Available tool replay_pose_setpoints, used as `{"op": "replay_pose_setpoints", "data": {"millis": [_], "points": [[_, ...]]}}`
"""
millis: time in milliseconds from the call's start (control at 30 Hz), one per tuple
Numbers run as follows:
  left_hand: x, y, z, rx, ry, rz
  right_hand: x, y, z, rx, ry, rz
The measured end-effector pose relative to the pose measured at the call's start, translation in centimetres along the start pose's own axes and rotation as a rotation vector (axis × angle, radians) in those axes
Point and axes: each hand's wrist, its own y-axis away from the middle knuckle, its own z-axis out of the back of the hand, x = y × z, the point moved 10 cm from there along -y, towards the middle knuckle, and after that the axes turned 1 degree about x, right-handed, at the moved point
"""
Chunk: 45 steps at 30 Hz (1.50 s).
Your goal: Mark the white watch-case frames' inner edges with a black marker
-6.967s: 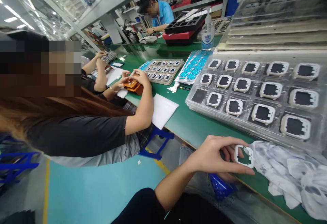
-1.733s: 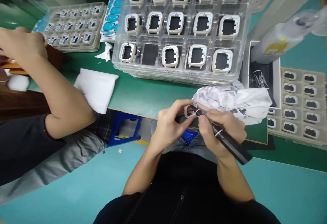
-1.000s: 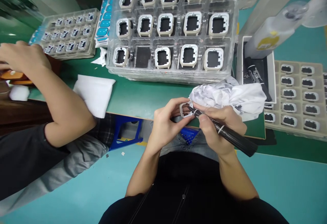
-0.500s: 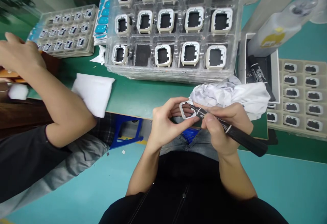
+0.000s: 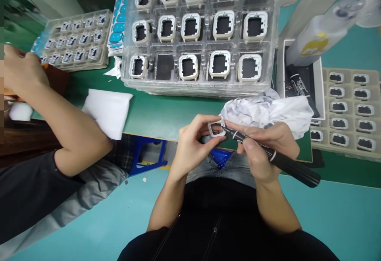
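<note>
My left hand (image 5: 192, 144) pinches a small white square frame (image 5: 212, 129) with rounded corners, like a watch case, between thumb and fingers. In my right hand (image 5: 263, 147) is a black marker pen (image 5: 294, 168), held like a pencil and slanting down to the right. Its tip meets the right side of the frame's rim; whether it touches is too small to tell. Ahead of my hands stands a clear plastic tray (image 5: 178, 88) with several similar frames (image 5: 220, 64) in its pockets. One pocket (image 5: 164, 67) in the front row holds no frame.
A crumpled white cloth (image 5: 264, 110) lies just beyond my right hand. Behind it are a white box (image 5: 320, 90) with another marker (image 5: 300, 84), a bottle (image 5: 312, 38) and a beige tray (image 5: 351, 118) of frames. A co-worker's arm (image 5: 80, 126) reaches in at left, beside a folded white cloth (image 5: 107, 112).
The frame in my left hand has tilted and looks flatter. My right hand and the marker have shifted slightly right and down, with the tip now lower on the frame's right side.
</note>
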Motion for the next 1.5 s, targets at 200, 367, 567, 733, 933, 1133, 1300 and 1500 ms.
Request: {"op": "replay_pose_setpoints", "data": {"millis": [200,367,567,733,933,1133,1300,1500], "points": [[0.0,-0.3,0.0,0.043,0.091,-0.013,-0.5,0.4,0.0,0.003,-0.104,-0.024],[0.0,-0.7,-0.1,0.055,0.132,-0.006,-0.6,0.4,-0.1,0.007,-0.114,-0.071],[-0.1,-0.2,0.0,-0.021,0.024,0.004,-1.5,0.6,-0.3,0.073,-0.053,-0.128],[0.1,0.2,0.1,-0.05,-0.057,0.02,-1.5,0.3,-0.7,0.12,-0.025,-0.137],[0.0,0.1,0.1,-0.055,-0.064,0.004,-1.2,0.0,-1.1,0.151,0.005,-0.113],[-0.1,-0.1,0.1,-0.047,-0.025,0.001,-1.4,0.4,-0.7,0.143,0.016,-0.104],[0.1,-0.2,0.0,-0.021,0.057,0.014,-1.5,0.7,-0.4,0.125,-0.033,-0.083],[0.5,-0.2,-0.1,-0.015,0.076,0.051,-1.9,1.1,-0.3,0.131,-0.049,-0.103]]}}
